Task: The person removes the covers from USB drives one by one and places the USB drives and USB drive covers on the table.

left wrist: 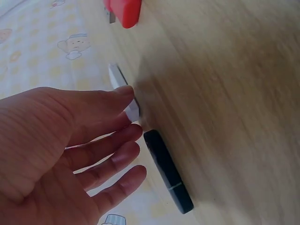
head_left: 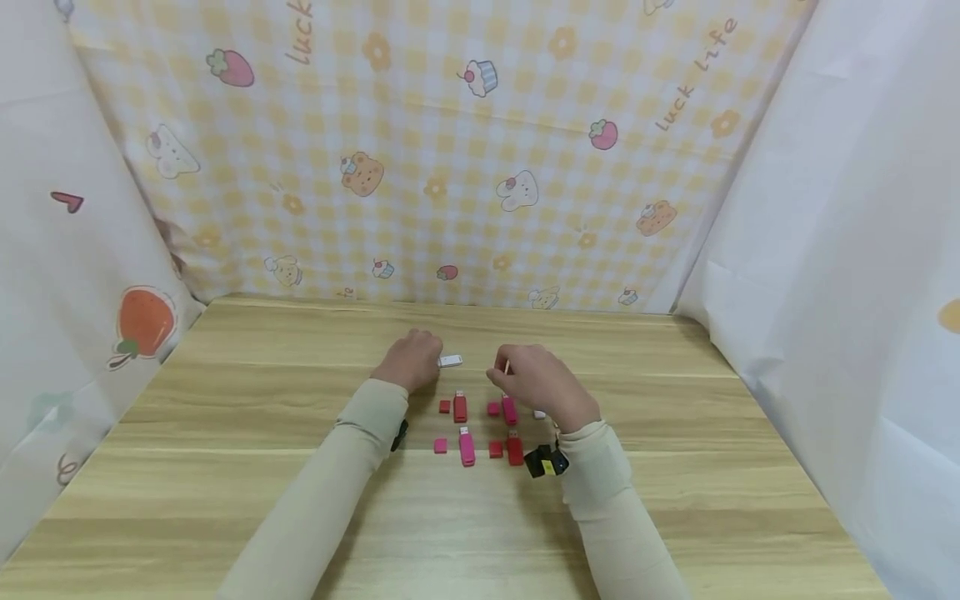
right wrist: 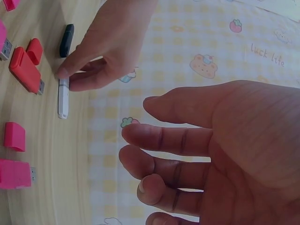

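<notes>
My left hand [head_left: 414, 358] pinches one end of a white USB stick [right wrist: 63, 99] between thumb and index finger, low over the wooden table. The stick's other end points away from the hand. Close by lies a black USB stick [left wrist: 168, 171] with its cap on, hidden by the hand in the head view. My right hand [head_left: 542, 382] hovers above a pink USB stick [head_left: 509, 410], its fingers loosely bent around nothing. A red USB stick [head_left: 461, 408] lies between the hands, its red cap [head_left: 445, 407] beside it.
Nearer on the table [head_left: 420, 533] are another pink USB stick [head_left: 467, 448] with its pink cap [head_left: 440, 446], and another red USB stick [head_left: 515, 449] with its cap [head_left: 496, 450]. A small white piece [head_left: 539, 414] is partly covered by the right hand. A checked cloth [head_left: 450, 217] hangs behind.
</notes>
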Motion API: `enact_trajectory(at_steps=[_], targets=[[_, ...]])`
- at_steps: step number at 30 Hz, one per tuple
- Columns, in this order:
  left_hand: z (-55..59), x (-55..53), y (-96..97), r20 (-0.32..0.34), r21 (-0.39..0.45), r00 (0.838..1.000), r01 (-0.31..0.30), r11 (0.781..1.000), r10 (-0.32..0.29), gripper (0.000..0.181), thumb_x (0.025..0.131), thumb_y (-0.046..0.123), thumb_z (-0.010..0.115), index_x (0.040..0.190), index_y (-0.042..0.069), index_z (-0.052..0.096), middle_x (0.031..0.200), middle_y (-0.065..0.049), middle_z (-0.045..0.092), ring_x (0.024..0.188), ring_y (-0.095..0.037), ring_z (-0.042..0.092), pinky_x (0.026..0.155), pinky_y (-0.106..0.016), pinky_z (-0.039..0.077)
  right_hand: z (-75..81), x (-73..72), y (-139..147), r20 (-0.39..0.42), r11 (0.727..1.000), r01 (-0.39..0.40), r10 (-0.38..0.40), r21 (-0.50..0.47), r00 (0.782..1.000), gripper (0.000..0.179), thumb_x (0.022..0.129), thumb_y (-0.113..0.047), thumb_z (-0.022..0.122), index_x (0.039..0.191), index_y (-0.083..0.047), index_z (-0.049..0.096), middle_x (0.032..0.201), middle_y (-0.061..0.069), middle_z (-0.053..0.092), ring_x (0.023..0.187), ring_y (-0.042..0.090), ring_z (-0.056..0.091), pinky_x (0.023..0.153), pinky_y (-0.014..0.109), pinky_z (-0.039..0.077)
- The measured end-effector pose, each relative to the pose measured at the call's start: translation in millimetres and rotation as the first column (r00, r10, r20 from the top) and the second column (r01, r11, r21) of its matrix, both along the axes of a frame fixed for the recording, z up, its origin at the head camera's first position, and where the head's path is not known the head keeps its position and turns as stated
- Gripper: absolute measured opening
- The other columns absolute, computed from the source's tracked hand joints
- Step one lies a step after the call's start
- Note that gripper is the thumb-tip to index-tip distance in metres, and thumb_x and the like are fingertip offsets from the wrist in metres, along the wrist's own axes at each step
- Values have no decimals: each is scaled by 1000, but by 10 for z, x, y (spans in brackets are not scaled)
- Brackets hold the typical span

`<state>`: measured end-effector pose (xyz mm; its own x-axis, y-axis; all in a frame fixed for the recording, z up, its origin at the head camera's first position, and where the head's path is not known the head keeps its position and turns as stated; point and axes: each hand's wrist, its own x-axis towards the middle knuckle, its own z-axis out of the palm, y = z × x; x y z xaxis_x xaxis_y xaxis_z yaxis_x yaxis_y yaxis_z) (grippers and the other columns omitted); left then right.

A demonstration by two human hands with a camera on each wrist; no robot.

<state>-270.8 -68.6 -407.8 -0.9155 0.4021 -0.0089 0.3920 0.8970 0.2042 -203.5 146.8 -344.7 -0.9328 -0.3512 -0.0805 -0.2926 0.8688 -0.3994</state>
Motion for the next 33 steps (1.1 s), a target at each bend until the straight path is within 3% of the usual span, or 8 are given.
enact_trajectory(at_steps=[10,18,26,33], targets=[[-1,17,34,15,28,1000,-23,999,23,13,101,-5,62,104,-9,74,101,-21,69,89,-28,61,86,-44,62,15,15,1,-6,1000,6,-6,3,1000,20,108,-27,67,103,-9,74,77,1,65,63,14,54,59,28,46],[10,53,48,-10,55,1000,-3,998,4,10,100,-6,63,96,-5,73,91,-16,69,80,-24,59,80,-41,61,17,15,26,0,1000,11,-11,5,1000,20,108,-27,67,104,-9,74,78,1,66,65,15,56,61,29,47],[132,148,82,-60,83,998,19,996,-14,11,100,-6,65,91,-2,71,87,-13,68,78,-23,61,78,-38,60,5,4,51,-11,1000,-1,1,4,1000,19,108,-26,66,104,-9,73,76,0,65,64,14,55,62,29,48],[274,299,140,-101,106,995,35,994,-25,10,102,-4,67,111,-4,73,107,-16,70,97,-27,63,89,-36,62,32,7,57,-12,1000,1,-1,-5,1000,18,108,-24,66,105,-8,74,81,1,68,67,15,58,66,29,50]])
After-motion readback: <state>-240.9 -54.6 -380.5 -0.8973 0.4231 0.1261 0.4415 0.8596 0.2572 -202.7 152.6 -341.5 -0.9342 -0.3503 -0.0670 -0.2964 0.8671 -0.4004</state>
